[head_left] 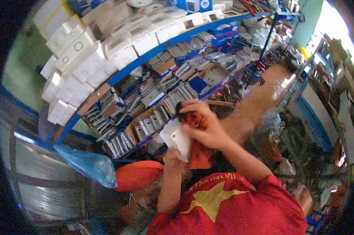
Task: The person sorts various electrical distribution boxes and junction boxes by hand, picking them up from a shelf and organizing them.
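My left hand (173, 158) grips a flat white plate (176, 138) by its lower edge, holding it tilted in front of my chest. A small dark spot shows near the middle of the plate. My right hand (205, 124) is closed around a dark red and black object (195, 120), right at the plate's upper right edge. Fingers cover much of that object and it is blurred; I cannot tell its kind.
Ahead stands a blue metal shelf (132, 66) with white boxes (91, 58) on top and boxed flat parts (179, 100) below. A red basin (139, 175) and a blue plastic bag (87, 164) are at the left. A brown floor strip (259, 96) runs off right.
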### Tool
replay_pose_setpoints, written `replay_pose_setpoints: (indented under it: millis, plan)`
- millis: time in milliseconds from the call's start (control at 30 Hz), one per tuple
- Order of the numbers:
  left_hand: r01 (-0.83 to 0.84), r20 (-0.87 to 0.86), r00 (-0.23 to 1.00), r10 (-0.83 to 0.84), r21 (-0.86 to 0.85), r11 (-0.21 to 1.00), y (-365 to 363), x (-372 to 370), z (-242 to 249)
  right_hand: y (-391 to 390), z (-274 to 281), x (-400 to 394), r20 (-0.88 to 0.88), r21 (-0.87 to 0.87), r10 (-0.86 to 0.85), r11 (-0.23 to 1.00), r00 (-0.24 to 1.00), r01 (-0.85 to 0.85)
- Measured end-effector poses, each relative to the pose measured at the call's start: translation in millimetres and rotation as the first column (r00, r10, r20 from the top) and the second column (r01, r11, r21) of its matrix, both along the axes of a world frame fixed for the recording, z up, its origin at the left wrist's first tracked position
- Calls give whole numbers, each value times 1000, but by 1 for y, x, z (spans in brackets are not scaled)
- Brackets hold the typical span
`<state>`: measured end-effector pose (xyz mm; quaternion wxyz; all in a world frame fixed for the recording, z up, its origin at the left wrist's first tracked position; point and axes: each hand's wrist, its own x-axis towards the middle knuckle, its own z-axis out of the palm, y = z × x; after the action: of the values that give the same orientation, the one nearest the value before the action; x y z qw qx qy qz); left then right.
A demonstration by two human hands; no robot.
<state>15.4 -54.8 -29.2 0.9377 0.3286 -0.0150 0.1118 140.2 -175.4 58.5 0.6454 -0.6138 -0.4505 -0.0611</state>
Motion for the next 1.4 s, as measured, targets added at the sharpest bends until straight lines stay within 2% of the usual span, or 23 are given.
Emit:
replay_pose_setpoints:
  millis: [100, 200, 233, 267, 333, 400, 500, 567, 600, 667, 833, 867, 900, 933, 967, 1000, 1100, 1167, 1200, 1233, 1300, 1367, 1400]
  plan:
    - [21, -93, 995, -28, -80, 997, -16, 0, -3, -5, -8, -8, -196, -197, -88, 979, 977, 49]
    - [-34, -36, 999, 38, 108, 994, -20, -2, 5, -12, -17, 6, -336, -311, -126, 950, 933, 16]
    - [-47, -25, 998, 50, 104, 994, -21, -1, 3, -11, -17, 12, -240, -223, -148, 970, 959, 94]
    - [-53, -19, 998, 54, 70, 996, -21, 0, 1, -4, -24, 24, -515, 23, -32, 998, 857, 51]
    - [-65, -5, 998, 65, -11, 998, -19, -3, -2, 6, -26, 25, -829, 456, 310, 858, 466, 239]
    - [-64, 27, 997, 67, -81, 995, -14, -6, -4, -26, -13, 33, -809, 259, 271, 961, 522, -97]
    - [-71, 67, 995, 79, -110, 991, -9, -6, -4, -24, -27, 36, -774, 417, 328, 908, 542, 45]
    - [-60, 62, 996, 64, -69, 996, -8, -4, -6, -28, -28, 22, -730, 479, 401, 878, 554, -5]
    - [-81, 53, 995, 84, -41, 996, -12, -2, -6, -26, -31, 8, -580, 463, 420, 875, 698, -142]
    - [-124, 37, 992, 123, 18, 992, -20, 1, -6, -30, -36, -22, -583, 148, 247, 969, 774, -197]
    - [-158, 45, 987, 153, 155, 975, -30, 1, 5, -38, -54, -26, -503, -155, -205, 977, 840, 145]
    - [-106, 76, 992, 99, 96, 990, -28, 1, 4, -38, -52, -21, -362, -31, -199, 979, 910, 202]
    - [-49, 106, 993, 45, 38, 998, -27, 2, 5, -33, -39, -14, -755, 246, 72, 953, 652, 179]
    - [-77, 74, 994, 81, -58, 995, -29, 5, 4, -28, -25, -7, -875, 474, 414, 836, 250, 277]
    - [-111, 42, 992, 118, -151, 982, -31, 9, 3, -32, -15, 4, -974, 164, 112, 947, 195, 276]
    - [-305, -115, 949, 292, -118, 945, -33, 8, -3, -35, -40, 13, -885, 426, 345, 870, 312, 248]
    - [-244, -21, 970, 244, -173, 954, -33, 6, 11, -62, -32, 17, -799, 483, 426, 875, 425, 31]
    - [-215, -173, 963, 205, -43, 976, -24, 7, -60, -47, 10, -11, -881, 445, 329, 821, 340, 358]
    - [-176, -253, 951, 176, 21, 984, -18, 7, -103, -39, -10, -20, -793, 389, 198, 892, 576, 229]
    - [-195, -36, 976, 214, 287, 938, -17, 6, -129, -31, -31, -29, -625, 318, 75, 934, 777, 166]
    - [-210, -5, 974, 225, 334, 919, -33, 14, -72, -25, -61, -21, -556, 220, -20, 961, 831, 170]
    - [-380, 275, 925, 263, 634, 673, -44, 17, 4, -28, -59, -7, -684, 56, -138, 969, 716, 240]
    - [-535, 511, 843, 167, 772, 342, -46, 16, 35, -23, -80, 8, -775, 165, -7, 963, 632, 213]
